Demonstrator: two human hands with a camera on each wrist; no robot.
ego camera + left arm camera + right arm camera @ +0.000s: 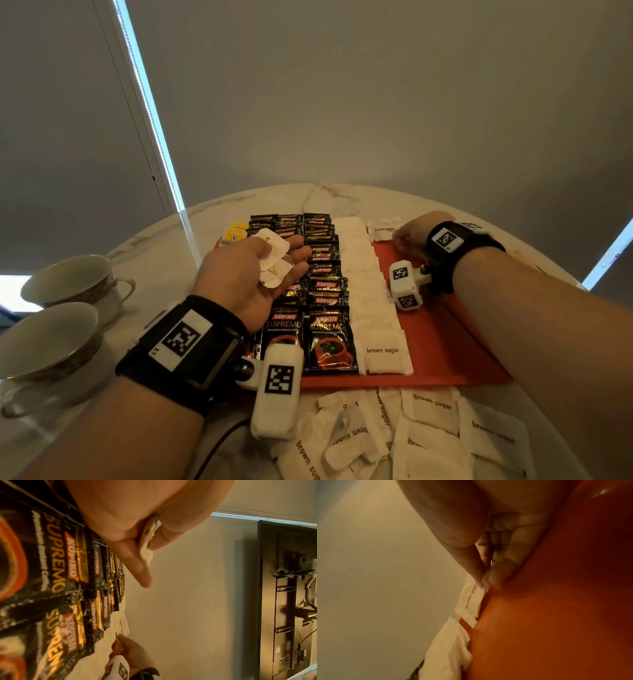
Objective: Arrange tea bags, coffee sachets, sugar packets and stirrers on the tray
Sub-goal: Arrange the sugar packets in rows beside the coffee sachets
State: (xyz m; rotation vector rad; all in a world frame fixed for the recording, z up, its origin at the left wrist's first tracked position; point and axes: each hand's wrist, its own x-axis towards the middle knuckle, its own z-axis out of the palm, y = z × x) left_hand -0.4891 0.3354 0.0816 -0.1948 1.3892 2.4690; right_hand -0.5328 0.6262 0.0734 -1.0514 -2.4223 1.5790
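Observation:
A red tray (445,342) on the marble table carries rows of black Kopiko coffee sachets (329,339) and, right of them, a column of white brown sugar packets (363,274). My left hand (294,270) hovers palm up over the sachets and holds several sugar packets (274,246), tucked under the thumb in the left wrist view (147,545). My right hand (402,240) is at the tray's far edge. Its thumb and fingertips (484,580) pinch the corner of one sugar packet (382,228) that lies right of the column's far end.
Many loose sugar packets (411,431) lie on the table in front of the tray. Yellow tea bags (234,233) sit at the tray's far left corner. Two teacups (75,277) (48,339) stand at the left. The tray's right half is bare red.

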